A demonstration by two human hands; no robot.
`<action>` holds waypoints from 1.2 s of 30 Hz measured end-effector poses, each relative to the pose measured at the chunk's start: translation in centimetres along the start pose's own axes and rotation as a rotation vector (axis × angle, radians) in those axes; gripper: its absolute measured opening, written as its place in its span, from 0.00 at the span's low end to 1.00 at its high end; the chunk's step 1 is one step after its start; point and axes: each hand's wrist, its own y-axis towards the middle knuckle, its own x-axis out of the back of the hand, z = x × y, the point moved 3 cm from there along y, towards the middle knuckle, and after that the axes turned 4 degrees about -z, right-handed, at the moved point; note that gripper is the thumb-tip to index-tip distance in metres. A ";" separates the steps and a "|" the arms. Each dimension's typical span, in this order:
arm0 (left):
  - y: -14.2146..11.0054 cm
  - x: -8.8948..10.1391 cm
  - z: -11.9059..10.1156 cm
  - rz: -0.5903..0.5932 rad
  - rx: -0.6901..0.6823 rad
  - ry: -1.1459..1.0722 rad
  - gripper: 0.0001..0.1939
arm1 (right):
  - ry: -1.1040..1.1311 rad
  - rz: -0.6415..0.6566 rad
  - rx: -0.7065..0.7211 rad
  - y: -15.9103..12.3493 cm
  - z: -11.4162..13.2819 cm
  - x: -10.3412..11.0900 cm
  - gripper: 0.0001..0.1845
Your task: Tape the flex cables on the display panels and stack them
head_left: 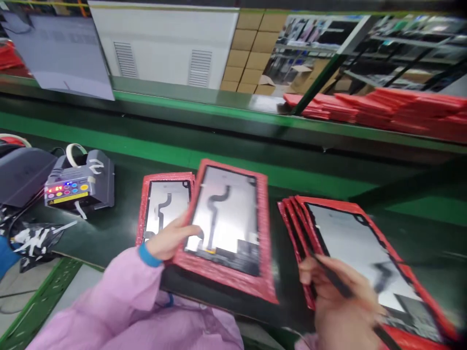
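Observation:
My left hand (170, 241) grips the left edge of a tablet display panel (233, 209) on red bubble wrap (268, 233), thumb on the panel's face. A curved dark ribbon cable lies across its silver back. Beneath and to the left, another such panel (155, 194) rests on a pink-red bubble-wrap stack. My right hand (345, 301), blurred, is closed around a slim black pen-like tool (333, 278). It is over the left edge of a tilted stack of red bubble-wrap sleeves (292, 218), topped by a third display panel (350, 233); its fingers partly hide that panel.
At left stands a grey tape dispenser (82, 182) with lit buttons and a strip sticking out. Black plastic with tape scraps (36, 240) lies before it. Red sleeves (394, 109) are piled on the shelf behind the green-edged bench (124, 226). Cardboard boxes (248, 48) stand beyond.

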 end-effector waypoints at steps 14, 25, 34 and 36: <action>-4.3 12.6 -1.3 -0.366 -0.197 0.536 0.28 | 0.008 0.163 -0.339 3.8 -5.5 -14.5 0.29; -7.5 20.0 -2.9 -0.587 -0.152 0.379 0.26 | -0.051 0.180 -0.392 4.0 -5.7 -14.5 0.30; -9.2 24.3 -2.9 -0.623 -0.300 0.013 0.28 | 0.095 0.119 -0.439 3.4 -5.3 -14.3 0.29; -9.2 24.0 -3.1 -0.653 -0.369 -0.014 0.23 | 0.161 0.107 -0.433 2.2 -4.2 -14.4 0.28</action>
